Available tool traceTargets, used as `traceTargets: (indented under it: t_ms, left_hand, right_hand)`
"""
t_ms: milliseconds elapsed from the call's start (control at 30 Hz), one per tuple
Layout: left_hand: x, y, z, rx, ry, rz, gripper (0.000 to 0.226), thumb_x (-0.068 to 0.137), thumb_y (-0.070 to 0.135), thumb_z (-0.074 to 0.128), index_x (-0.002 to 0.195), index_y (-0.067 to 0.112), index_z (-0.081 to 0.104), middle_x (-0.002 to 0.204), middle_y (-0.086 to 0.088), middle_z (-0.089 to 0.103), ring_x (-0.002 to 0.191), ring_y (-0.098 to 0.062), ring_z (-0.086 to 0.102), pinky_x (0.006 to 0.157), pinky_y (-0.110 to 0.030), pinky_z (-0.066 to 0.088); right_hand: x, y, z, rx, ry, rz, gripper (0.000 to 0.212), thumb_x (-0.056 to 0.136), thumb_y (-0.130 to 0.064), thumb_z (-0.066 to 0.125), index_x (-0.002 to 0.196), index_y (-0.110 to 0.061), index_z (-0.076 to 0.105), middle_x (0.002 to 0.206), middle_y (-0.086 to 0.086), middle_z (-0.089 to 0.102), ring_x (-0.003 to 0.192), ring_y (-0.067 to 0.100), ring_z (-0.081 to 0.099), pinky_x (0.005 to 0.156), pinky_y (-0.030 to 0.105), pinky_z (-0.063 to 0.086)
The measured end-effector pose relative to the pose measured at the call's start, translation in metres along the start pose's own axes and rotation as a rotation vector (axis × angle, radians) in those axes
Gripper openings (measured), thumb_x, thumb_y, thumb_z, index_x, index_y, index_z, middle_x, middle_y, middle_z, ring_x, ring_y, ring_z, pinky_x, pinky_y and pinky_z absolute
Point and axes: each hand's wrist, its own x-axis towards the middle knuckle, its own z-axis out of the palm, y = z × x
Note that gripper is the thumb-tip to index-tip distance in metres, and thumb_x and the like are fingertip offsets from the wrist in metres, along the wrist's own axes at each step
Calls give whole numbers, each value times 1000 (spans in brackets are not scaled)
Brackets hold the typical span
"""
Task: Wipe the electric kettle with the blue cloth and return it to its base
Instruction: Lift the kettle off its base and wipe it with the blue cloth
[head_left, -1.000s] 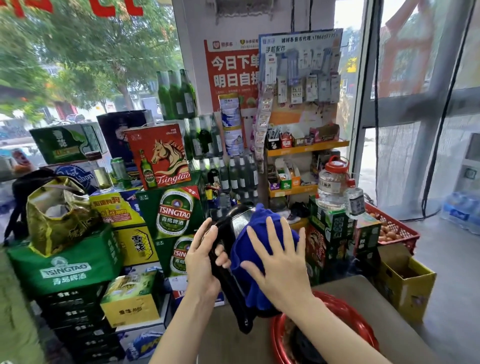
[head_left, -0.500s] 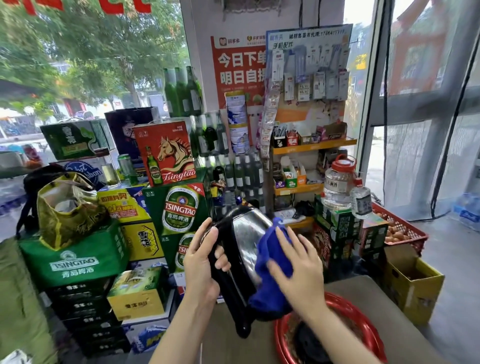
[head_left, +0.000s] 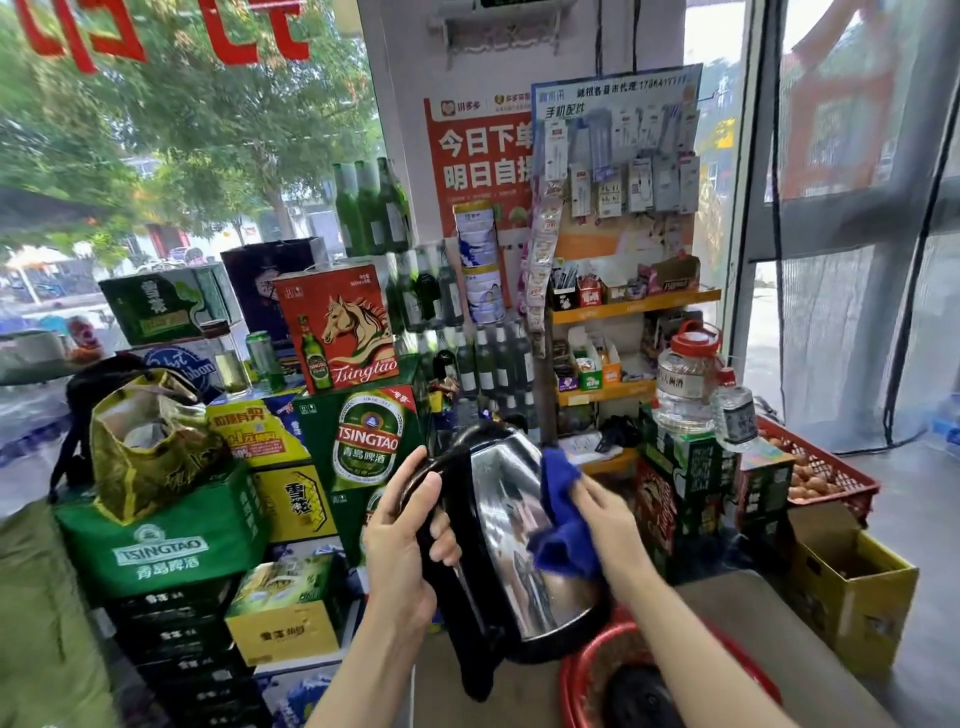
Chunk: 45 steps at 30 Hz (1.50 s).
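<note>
A shiny steel electric kettle (head_left: 511, 540) with a black handle and lid hangs tilted in the air over the table. My left hand (head_left: 402, 540) grips its black handle on the left side. My right hand (head_left: 610, 525) presses a bunched blue cloth (head_left: 563, 519) against the kettle's right flank. Below, inside a red basket (head_left: 582, 670), a dark round shape (head_left: 641, 696) shows, which may be the kettle's base; it is partly cut off by my right forearm.
A brown tabletop (head_left: 748, 618) carries the red basket. Stacked beer cartons (head_left: 363, 441) and bottles stand behind and to the left. A yellow open box (head_left: 852, 587) and a red egg crate (head_left: 826, 467) stand to the right.
The blue cloth slid from the kettle's front around to its right side, baring the steel body. My left hand kept its hold on the handle.
</note>
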Motion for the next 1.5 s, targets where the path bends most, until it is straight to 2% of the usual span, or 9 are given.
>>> traceTargets:
  t_ms: [133,333,500,700,833,1100,1267,1400,1500]
  left_hand:
    - [13,3,-2,50,-16,-1,51,79,16,71,128,27,68,48,-3,37,34,-12,31,39,-22,27]
    - [12,-10,-9,-78,-46,-98,49,86,13,63,133,24,64,47,-1,35,32,-9,31,35,-20,29]
    - [9,-11,-2,-61,-30,-55,47,85,17,65,131,29,66,48,-2,36,35,-10,32,38,-21,29]
    - [6,-6,-8,-20,-64,-25,50,87,12,62,134,28,63,46,-3,36,33,-11,32,35,-20,29]
    - [1,0,-9,-11,-125,-28,49,88,11,60,134,28,63,47,-2,35,33,-10,31,35,-20,29]
    - [1,16,-12,1,-76,29,48,85,13,64,131,27,66,48,-1,36,33,-8,31,33,-18,30]
    - [10,12,-3,61,-39,44,49,83,12,69,130,27,67,49,-3,37,34,-11,32,35,-20,30]
    - [4,-4,7,68,-27,16,52,82,14,71,131,30,66,50,-6,38,35,-13,31,36,-22,31]
    - [-3,-14,13,76,-5,-4,50,84,12,69,131,29,66,49,-6,37,34,-13,30,37,-21,28]
  right_hand:
    - [-74,46,38,-804,333,-466,66,85,-30,47,151,-30,37,154,-8,40,139,22,32,104,51,33]
    - [-67,6,49,-1399,48,-1103,53,94,-45,48,142,-25,53,155,-4,42,147,27,28,108,61,25]
    - [-53,-21,54,-1268,276,-739,61,90,-46,53,148,-27,43,159,1,37,146,37,29,109,69,23]
    - [-86,45,39,-1301,235,-889,67,83,-49,58,146,-31,46,156,-2,40,148,39,16,95,71,38]
    - [-58,-27,50,-1095,302,-648,64,91,-55,43,151,-32,36,158,-3,37,139,36,34,96,60,41]
    - [2,-27,13,65,-8,-4,28,79,-65,59,104,-55,66,126,-9,66,121,18,59,110,45,41]
    - [-71,33,51,-694,266,-274,66,89,-54,39,152,-38,29,158,-5,35,138,26,30,104,57,34]
    - [-52,-14,69,-958,304,-615,58,95,-49,36,149,-28,40,155,-2,42,137,36,37,101,62,36]
    - [5,-38,51,-886,240,-373,52,93,-57,38,141,-40,50,147,-10,50,133,26,43,103,54,39]
